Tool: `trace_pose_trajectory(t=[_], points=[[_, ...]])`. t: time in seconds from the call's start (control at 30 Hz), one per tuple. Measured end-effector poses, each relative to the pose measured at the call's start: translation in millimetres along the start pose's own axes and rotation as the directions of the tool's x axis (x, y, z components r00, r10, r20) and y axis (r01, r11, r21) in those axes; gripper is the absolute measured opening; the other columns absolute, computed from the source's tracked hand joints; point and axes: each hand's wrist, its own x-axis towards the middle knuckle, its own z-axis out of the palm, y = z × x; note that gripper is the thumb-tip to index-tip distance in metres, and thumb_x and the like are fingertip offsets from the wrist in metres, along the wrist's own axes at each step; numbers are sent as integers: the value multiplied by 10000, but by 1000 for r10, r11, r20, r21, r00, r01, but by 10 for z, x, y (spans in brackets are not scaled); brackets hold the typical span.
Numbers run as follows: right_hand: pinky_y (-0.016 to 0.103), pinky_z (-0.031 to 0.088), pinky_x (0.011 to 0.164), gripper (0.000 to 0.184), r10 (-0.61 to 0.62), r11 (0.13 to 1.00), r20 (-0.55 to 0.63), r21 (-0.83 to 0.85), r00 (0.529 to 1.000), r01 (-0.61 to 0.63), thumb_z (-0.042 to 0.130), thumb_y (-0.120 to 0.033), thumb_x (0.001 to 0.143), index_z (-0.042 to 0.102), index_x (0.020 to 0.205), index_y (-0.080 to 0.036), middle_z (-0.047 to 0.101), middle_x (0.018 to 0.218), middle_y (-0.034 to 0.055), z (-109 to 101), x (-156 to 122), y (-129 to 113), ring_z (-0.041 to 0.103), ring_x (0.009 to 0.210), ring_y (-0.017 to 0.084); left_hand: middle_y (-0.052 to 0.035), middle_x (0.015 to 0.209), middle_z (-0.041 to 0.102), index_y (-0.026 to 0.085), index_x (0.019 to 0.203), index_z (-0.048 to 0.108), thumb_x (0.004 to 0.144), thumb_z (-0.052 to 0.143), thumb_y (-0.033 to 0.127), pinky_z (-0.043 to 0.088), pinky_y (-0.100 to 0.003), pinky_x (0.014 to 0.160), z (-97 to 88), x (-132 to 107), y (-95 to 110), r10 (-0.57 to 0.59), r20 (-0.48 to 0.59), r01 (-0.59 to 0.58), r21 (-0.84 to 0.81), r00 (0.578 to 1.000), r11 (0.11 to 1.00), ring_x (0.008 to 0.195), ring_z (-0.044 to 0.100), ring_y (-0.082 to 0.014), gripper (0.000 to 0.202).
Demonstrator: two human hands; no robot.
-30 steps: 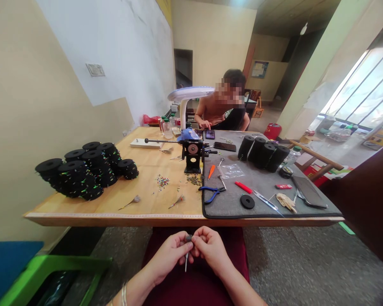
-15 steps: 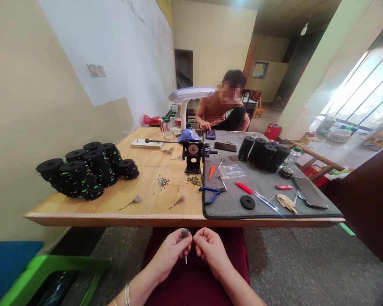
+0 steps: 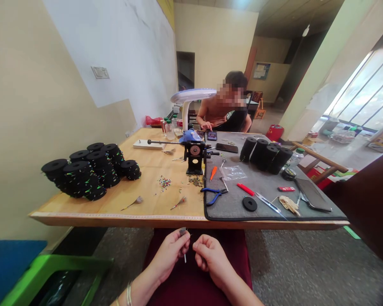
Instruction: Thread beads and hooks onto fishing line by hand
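We sat at a wooden table, its right part covered by a grey mat with a black edge. Our hands were below its near edge, over dark red cloth. The fingers of our left hand gripped a thin white stick, which poked out beneath them, with a dark tuft above. Our right hand was just beside, fingers curled, thumb and forefinger pinched together; we could not tell whether they held anything fine.

On the bare wood we had stacks of black spools at the left, and bright beads near a heap of metal bits. A black winder stood by the mat's left edge, in front of a white lamp. Blue pliers lay across that edge; a red-handled tool, a black disc and a dark phone lay on the mat.

Across from us a co-worker touched another phone. A pale wall rose at our left, barred windows let in light at our right, and the floor was speckled grey.
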Motion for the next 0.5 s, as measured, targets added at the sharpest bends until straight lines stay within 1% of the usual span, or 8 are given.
trace_pose_trajectory(t=[0.3,0.5], points=[[165,145,329,260,-8,1000,-1,-12,1000,7,631,-390,698,483,661,-180,521,387,-75,-1,16,28,295,287,24,65,555,499,162,696,524,658,727,436,245,-185,453,-6,-18,-3,-23,13,23,-13,1000,1000,467,398,-55,343],[163,147,328,267,-21,1000,3,2,1000,21,627,-398,705,471,669,-184,519,393,-80,-10,28,54,289,291,23,63,558,499,168,684,519,696,690,438,277,-192,466,20,-53,21,22,12,-22,56,1000,998,482,397,-66,320]])
